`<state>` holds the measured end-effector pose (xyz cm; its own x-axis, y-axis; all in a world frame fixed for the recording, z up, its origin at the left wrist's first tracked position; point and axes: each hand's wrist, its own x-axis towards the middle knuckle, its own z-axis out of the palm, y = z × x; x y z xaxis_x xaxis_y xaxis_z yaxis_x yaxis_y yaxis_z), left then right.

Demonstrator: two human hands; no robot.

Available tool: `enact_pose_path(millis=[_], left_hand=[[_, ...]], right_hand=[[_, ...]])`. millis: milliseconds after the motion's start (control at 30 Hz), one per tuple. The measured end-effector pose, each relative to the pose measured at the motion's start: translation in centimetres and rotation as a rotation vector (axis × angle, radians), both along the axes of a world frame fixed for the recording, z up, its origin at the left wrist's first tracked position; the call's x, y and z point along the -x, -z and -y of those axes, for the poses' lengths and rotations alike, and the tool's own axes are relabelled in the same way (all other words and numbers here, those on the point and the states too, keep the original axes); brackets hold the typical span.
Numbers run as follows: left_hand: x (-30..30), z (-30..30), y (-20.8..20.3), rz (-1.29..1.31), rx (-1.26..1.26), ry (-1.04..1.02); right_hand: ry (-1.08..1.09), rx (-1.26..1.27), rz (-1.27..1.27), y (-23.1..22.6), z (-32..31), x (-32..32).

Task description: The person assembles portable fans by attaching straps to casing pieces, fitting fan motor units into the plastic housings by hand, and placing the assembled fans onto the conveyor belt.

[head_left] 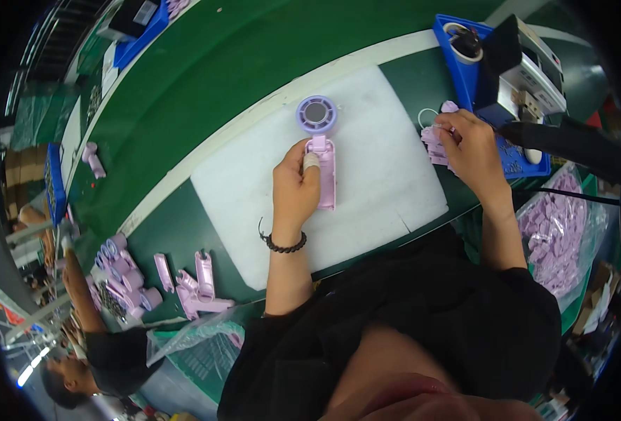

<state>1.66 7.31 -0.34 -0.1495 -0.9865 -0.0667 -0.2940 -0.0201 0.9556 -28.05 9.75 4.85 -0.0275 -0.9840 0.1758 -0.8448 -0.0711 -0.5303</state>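
Observation:
My left hand (293,188) is closed round the handle of a small handheld fan (328,179). Its round lilac head (316,114) points away from me, and the pink handle is an open shell with its hollow inside facing up. A light wrap covers a finger or the thumb of this hand. To the right, my right hand (475,147) pinches at a little pile of small pink plastic pieces (433,146) beside the white foam mat (387,175). Which piece lies between the fingertips is partly hidden.
Blue trays (457,70) with a roll of tape and a dark box stand at the right. A bag of pink parts (556,231) sits below them. Fan bodies (124,274) and pink shells (201,281) lie at left, near another person (107,358). A green belt (254,70) runs beyond.

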Motion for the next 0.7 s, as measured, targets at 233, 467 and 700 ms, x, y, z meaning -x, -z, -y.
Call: enact_pose_path(millis=[233, 467, 700], left_hand=[[0.5, 0.3, -0.1, -0.007, -0.011, -0.054], [0.5, -0.1, 0.4, 0.013, 0.128, -0.076], [1.2, 0.6, 2.1, 0.051, 0.234, -0.130]], right_hand=[[-0.243, 0.092, -0.191, 1.4, -1.2, -6.1], [-0.522, -0.304, 0.114, 0.6, -1.0, -7.0], [-0.690, -0.347, 0.053, 0.1, 0.3, -7.3]])
